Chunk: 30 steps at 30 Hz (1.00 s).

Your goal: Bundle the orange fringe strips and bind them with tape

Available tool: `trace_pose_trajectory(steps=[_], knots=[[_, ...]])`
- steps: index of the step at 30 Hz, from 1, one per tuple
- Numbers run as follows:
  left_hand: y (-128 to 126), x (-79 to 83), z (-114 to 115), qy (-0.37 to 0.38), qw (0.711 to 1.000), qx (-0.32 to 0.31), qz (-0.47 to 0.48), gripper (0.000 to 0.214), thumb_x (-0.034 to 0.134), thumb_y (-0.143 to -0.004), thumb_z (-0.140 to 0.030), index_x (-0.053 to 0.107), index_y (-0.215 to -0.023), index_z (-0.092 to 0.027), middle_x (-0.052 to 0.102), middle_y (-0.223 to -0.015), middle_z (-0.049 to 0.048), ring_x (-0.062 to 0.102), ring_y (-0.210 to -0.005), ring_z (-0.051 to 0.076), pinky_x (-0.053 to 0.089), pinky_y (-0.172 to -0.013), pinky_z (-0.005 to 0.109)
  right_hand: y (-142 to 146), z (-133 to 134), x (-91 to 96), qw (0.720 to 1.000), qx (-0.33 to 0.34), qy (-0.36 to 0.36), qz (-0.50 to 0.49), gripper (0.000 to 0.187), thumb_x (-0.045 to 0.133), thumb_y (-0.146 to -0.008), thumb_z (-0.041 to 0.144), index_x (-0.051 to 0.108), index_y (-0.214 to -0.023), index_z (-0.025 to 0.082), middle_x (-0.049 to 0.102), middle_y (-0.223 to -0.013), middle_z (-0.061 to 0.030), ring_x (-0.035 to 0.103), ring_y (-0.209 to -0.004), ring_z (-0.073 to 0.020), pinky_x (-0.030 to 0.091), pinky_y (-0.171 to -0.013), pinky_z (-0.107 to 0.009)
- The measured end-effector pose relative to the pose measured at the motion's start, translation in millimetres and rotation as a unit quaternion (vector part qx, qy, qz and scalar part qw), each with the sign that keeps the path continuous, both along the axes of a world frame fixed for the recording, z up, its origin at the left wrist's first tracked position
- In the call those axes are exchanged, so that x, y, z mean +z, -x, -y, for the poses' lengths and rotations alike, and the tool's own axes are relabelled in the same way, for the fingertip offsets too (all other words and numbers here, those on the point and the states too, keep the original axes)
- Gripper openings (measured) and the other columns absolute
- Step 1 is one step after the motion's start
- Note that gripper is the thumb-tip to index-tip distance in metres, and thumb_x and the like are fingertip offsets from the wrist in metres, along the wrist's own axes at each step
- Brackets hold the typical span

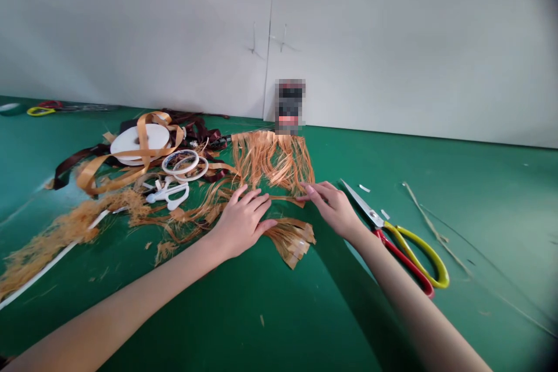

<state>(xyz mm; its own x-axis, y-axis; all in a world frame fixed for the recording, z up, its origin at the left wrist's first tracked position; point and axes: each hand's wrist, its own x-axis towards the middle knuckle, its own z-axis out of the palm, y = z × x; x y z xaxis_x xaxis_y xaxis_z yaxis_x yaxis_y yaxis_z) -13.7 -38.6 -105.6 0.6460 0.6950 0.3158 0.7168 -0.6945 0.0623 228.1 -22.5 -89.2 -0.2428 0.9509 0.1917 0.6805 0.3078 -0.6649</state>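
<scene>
My left hand (242,224) lies palm down with its fingers spread, over loose tan strands and the left end of a narrow orange ribbon strip (285,199). At the strip's right end, my right hand (333,209) has its thumb and fingertips closed on it. Just beyond both hands is a fringed piece of orange ribbon (272,157), cut into many fine strands. A second fringed bunch (294,238), with a clear shiny band at its wide end, lies below the left thumb. Large scissors (386,229) with red and yellow handles rest open beside my right forearm.
To the left lie a white ribbon spool (152,142) with orange ribbon, dark brown ribbon (70,163), tape rolls (181,163), white scissors (172,193) and a white stick with tan fluff (65,238). A blurred dark box (290,106) stands against the white wall (392,40).
</scene>
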Motion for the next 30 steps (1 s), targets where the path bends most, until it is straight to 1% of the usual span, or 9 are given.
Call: trace_pose_trajectory(steps=[6, 9, 11, 14, 19, 21, 24, 28, 30], knots=[[-2, 0.8, -4, -0.032, 0.999, -0.017, 0.02, 0.038, 0.04, -0.097, -0.039, 0.059, -0.116, -0.012, 0.067, -0.112, 0.0069, 0.055, -0.111, 0.023, 0.03, -0.104, 0.045, 0, 1, 0.4, 0.999, -0.03, -0.009, -0.011, 0.047, 0.034, -0.096, 0.046, 0.059, -0.125, 0.018, 0.072, -0.099, -0.0077, 0.059, -0.097, -0.0219, 0.046, -0.086, -0.035], [-4, 5.3, -15, -0.044, 0.998, 0.001, 0.037, 0.027, 0.045, -0.096, -0.033, 0.063, -0.105, -0.015, 0.068, -0.1, 0.0053, 0.058, -0.099, 0.021, 0.035, -0.094, 0.041, 0, 0, 0.9, 1.0, -0.012, -0.021, -0.009, 0.049, 0.028, -0.097, 0.046, 0.05, -0.134, 0.022, 0.068, -0.116, -0.0057, 0.053, -0.114, -0.022, 0.041, -0.098, -0.039], [-7, 8.0, -24, -0.034, 0.998, 0.021, 0.041, 0.021, 0.05, -0.094, -0.032, 0.064, -0.098, -0.017, 0.067, -0.098, 0.0051, 0.057, -0.097, 0.021, 0.036, -0.088, 0.04, 0, -2, -1.5, 0.999, 0.026, -0.015, 0.017, 0.05, 0.025, -0.097, 0.047, 0.05, -0.134, 0.025, 0.057, -0.134, -0.0037, 0.045, -0.126, -0.0224, 0.035, -0.105, -0.042], [-16, 9.4, -36, 0.012, 0.999, 0.031, 0.033, 0.019, 0.055, -0.091, -0.034, 0.062, -0.091, -0.017, 0.066, -0.096, 0.0046, 0.056, -0.095, 0.022, 0.034, -0.087, 0.04, 0, -7, -7.5, 0.997, 0.05, -0.009, 0.059, 0.051, 0.022, -0.097, 0.048, 0.053, -0.131, 0.027, 0.048, -0.142, -0.0021, 0.04, -0.132, -0.024, 0.031, -0.109, -0.046], [-23, 9.5, -39, 0.049, 0.999, 0.013, 0.017, 0.018, 0.06, -0.088, -0.033, 0.059, -0.082, -0.016, 0.064, -0.087, 0.002, 0.058, -0.089, 0.02, 0.034, -0.089, 0.04, 1, -6, -7.7, 0.993, -0.055, -0.064, 0.087, 0.053, 0.029, -0.096, 0.048, 0.052, -0.133, 0.017, 0.065, -0.12, -0.012, 0.052, -0.119, -0.0287, 0.04, -0.099, -0.048], [-21, 12.0, -33, 0.06, 0.998, -0.001, 0.014, 0.018, 0.059, -0.088, -0.033, 0.058, -0.08, -0.016, 0.063, -0.085, 0.0004, 0.058, -0.087, 0.018, 0.032, -0.093, 0.041, 1, -2, -4.7, 0.993, -0.044, -0.086, 0.069, 0.05, 0.033, -0.095, 0.046, 0.052, -0.133, 0.018, 0.067, -0.114, -0.0112, 0.054, -0.114, -0.0269, 0.043, -0.097, -0.045], [-17, 19.1, -23, 0.08, 0.996, -0.008, 0.032, 0.017, 0.054, -0.092, -0.032, 0.056, -0.084, -0.017, 0.063, -0.085, -0.0006, 0.058, -0.083, 0.016, 0.033, -0.095, 0.04, 0, 5, -3.7, 0.996, 0.014, -0.067, 0.058, 0.045, 0.032, -0.096, 0.045, 0.061, -0.124, 0.022, 0.064, -0.119, -0.0094, 0.056, -0.11, -0.0242, 0.042, -0.097, -0.042], [-10, 30.8, -22, 0.084, 0.992, 0.064, 0.074, 0.02, 0.053, -0.091, -0.036, 0.053, -0.094, -0.016, 0.062, -0.092, 0.0037, 0.057, -0.08, 0.016, 0.044, -0.076, 0.03, 0, 10, -8.6, 0.999, -0.016, -0.05, 0.014, 0.047, 0.035, -0.095, 0.046, 0.062, -0.122, 0.018, 0.068, -0.104, -0.0104, 0.058, -0.104, -0.0244, 0.043, -0.092, -0.04], [-3, 35.6, -34, 0.06, 0.988, 0.134, 0.053, 0.019, 0.05, -0.093, -0.034, 0.054, -0.097, -0.015, 0.06, -0.099, 0.0057, 0.058, -0.085, 0.017, 0.045, -0.076, 0.03, -1, 11, -10.0, 0.997, -0.045, -0.048, -0.042, 0.045, 0.035, -0.095, 0.046, 0.063, -0.118, 0.019, 0.07, -0.099, -0.0089, 0.058, -0.103, -0.0233, 0.043, -0.091, -0.037]])
